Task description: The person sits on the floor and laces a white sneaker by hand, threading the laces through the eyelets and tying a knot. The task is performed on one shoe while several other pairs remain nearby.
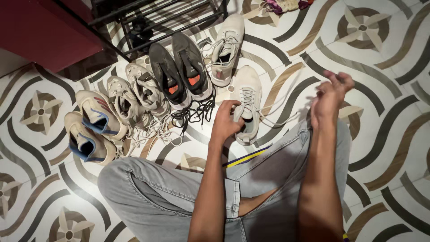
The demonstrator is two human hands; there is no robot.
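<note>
I sit cross-legged on a patterned tile floor in grey jeans. My left hand (227, 120) grips the collar of a white sneaker (247, 96) lying just ahead of my knee. My right hand (330, 94) is raised to the right, fingers pinched on a white lace (282, 120) that runs back to that sneaker. A second white sneaker (227, 45) lies beyond it with its laces loose.
A row of shoes lies to the left: a dark pair with orange insoles (181, 69), a beige pair (134, 96), a cream pair with blue trim (92, 127). A black metal shoe rack (156, 18) and a dark red cabinet (40, 31) stand behind.
</note>
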